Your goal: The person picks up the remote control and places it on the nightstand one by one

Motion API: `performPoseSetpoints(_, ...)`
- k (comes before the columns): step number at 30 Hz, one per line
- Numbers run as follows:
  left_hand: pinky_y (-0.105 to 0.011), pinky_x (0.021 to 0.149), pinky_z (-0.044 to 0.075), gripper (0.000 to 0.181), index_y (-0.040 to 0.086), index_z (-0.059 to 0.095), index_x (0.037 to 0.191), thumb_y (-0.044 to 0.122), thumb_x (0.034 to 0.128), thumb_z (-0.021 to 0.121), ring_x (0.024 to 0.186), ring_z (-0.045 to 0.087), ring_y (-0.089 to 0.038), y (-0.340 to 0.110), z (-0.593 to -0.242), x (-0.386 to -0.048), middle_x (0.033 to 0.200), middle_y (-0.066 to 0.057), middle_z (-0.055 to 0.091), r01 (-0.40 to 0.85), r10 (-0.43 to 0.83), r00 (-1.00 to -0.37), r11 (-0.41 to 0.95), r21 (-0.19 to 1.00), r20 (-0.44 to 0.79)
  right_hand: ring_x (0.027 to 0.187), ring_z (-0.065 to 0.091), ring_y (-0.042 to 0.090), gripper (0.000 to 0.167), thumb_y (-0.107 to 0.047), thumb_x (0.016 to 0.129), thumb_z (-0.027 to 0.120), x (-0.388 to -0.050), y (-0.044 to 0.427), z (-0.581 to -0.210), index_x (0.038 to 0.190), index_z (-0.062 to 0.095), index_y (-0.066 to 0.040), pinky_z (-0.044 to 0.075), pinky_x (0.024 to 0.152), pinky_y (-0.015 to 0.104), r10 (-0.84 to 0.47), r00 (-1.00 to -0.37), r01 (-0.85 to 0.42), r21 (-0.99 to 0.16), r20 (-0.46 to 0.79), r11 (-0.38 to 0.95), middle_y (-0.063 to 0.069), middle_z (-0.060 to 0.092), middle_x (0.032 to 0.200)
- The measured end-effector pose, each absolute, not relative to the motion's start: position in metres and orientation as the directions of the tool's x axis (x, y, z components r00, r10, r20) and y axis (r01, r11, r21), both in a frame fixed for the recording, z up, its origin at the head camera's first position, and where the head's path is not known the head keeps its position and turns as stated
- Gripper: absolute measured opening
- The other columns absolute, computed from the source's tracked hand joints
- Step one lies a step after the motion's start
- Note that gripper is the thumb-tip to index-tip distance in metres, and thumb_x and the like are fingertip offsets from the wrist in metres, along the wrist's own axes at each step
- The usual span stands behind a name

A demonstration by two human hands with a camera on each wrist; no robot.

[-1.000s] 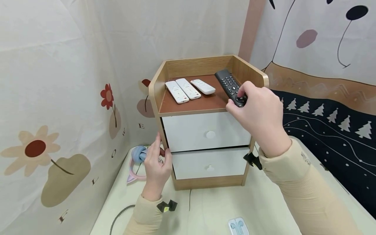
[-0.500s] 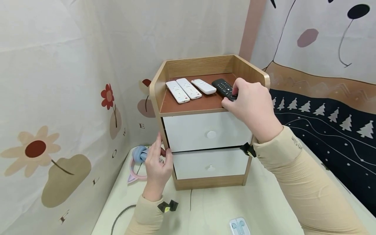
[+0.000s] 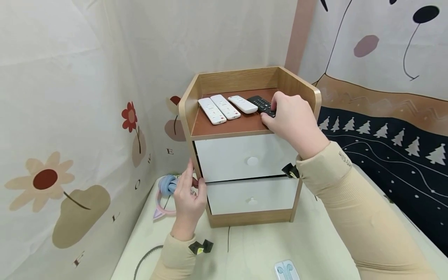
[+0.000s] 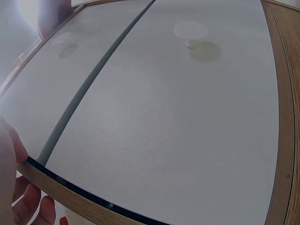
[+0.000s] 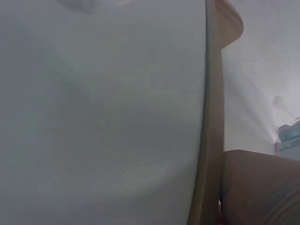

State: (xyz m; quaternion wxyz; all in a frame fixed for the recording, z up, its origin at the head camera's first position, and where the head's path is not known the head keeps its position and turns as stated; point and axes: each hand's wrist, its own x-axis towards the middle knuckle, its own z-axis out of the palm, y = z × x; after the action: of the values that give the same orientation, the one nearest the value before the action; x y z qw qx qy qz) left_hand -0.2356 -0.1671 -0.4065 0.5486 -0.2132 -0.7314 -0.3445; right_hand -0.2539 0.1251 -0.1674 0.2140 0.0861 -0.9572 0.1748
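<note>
A small wooden drawer cabinet [image 3: 252, 218] stands with two white drawer fronts and a brown top shelf. On that shelf my right hand [image 3: 293, 120] holds the near end of a black remote control [image 3: 260, 104] between thumb and fingers. Left of it lie three white remotes: one at the left [image 3: 212, 111], one in the middle [image 3: 225, 107] and one beside the black remote [image 3: 243, 104]. My left hand [image 3: 189, 200] grips the cabinet's left edge, thumb at the front and fingers along the side. In the left wrist view, its fingers [image 4: 29, 204] show behind the wooden edge.
A pink hoop with a blue knot [image 3: 167, 186] lies left of the cabinet. At the table's front is a small white case with an earphone picture [image 3: 287, 270]. A dark ribbed cord [image 3: 145, 256] runs near the left sleeve. Printed curtains stand behind and beside the table.
My right hand has lowered the black remote onto the shelf and moved it leftward, close to the nearest white remote. The left hand has stayed at the cabinet's edge.
</note>
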Motion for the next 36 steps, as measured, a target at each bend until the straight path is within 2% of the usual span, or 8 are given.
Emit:
performPoseSetpoints(5, -0.032, 0.070, 0.048, 0.063, -0.008, 0.056, 0.156, 0.000, 0.0939, 0.065, 0.074, 0.058, -0.023, -0.167, -0.407, -0.236, 0.093, -0.020, 0.067, 0.692, -0.067, -0.301, 0.671, 0.266, 0.951, 0.088, 0.069, 0.039, 0.033, -0.037, 0.103, 0.065, -0.262, 0.125, -0.165, 0.113, 0.063, -0.005, 0.054, 0.079, 0.050, -0.124, -0.900, -0.267, -0.303, 0.418, 0.915, 0.023, 0.075, 0.100)
performPoseSetpoints(11, -0.036, 0.067, 0.049, 0.062, -0.007, 0.056, 0.156, 0.000, 0.0944, 0.064, 0.073, 0.057, -0.023, -0.166, -0.406, -0.235, 0.094, -0.021, 0.067, 0.695, -0.072, -0.300, 0.667, 0.270, 0.951, 0.099, 0.070, 0.040, 0.036, -0.038, 0.103, 0.065, -0.271, 0.127, -0.162, 0.121, 0.066, -0.006, 0.055, 0.089, 0.053, -0.167, -0.904, -0.295, -0.290, 0.394, 0.910, 0.021, 0.076, 0.112)
performPoseSetpoints(19, -0.032, 0.070, 0.047, 0.062, -0.009, 0.055, 0.155, -0.003, 0.0938, 0.064, 0.072, 0.057, -0.023, -0.166, -0.408, -0.235, 0.095, -0.021, 0.067, 0.696, -0.074, -0.304, 0.664, 0.274, 0.950, 0.115, 0.069, 0.039, 0.040, -0.037, 0.103, 0.064, -0.284, 0.131, -0.164, 0.129, 0.067, -0.006, 0.054, 0.104, 0.055, -0.227, -0.899, -0.349, -0.300, 0.376, 0.888, 0.018, 0.075, 0.129)
performPoseSetpoints(26, -0.036, 0.070, 0.048, 0.061, -0.011, 0.056, 0.153, -0.004, 0.0938, 0.064, 0.072, 0.057, -0.025, -0.165, -0.408, -0.234, 0.099, -0.022, 0.069, 0.699, -0.075, -0.320, 0.654, 0.288, 0.945, 0.140, 0.061, 0.040, 0.048, -0.038, 0.105, 0.061, -0.289, 0.135, -0.166, 0.142, 0.066, -0.007, 0.047, 0.119, 0.057, -0.238, -0.910, -0.351, -0.328, 0.338, 0.877, 0.019, 0.069, 0.147)
performPoseSetpoints(30, -0.038, 0.069, 0.048, 0.061, -0.011, 0.056, 0.153, -0.005, 0.0935, 0.063, 0.072, 0.057, -0.026, -0.165, -0.407, -0.235, 0.099, -0.023, 0.070, 0.698, -0.069, -0.316, 0.658, 0.281, 0.946, 0.145, 0.057, 0.042, 0.052, -0.037, 0.106, 0.059, -0.291, 0.136, -0.166, 0.150, 0.063, -0.008, 0.043, 0.123, 0.058, -0.264, -0.913, -0.362, -0.315, 0.312, 0.877, 0.020, 0.066, 0.153)
performPoseSetpoints(36, -0.031, 0.071, 0.047, 0.060, -0.012, 0.056, 0.152, -0.004, 0.0926, 0.062, 0.071, 0.058, -0.026, -0.165, -0.407, -0.235, 0.102, -0.024, 0.071, 0.701, -0.074, -0.294, 0.660, 0.268, 0.953, 0.149, 0.049, 0.047, 0.057, -0.037, 0.107, 0.053, -0.293, 0.134, -0.167, 0.158, 0.058, -0.013, 0.038, 0.127, 0.060, -0.279, -0.921, -0.357, -0.303, 0.274, 0.884, 0.017, 0.060, 0.161)
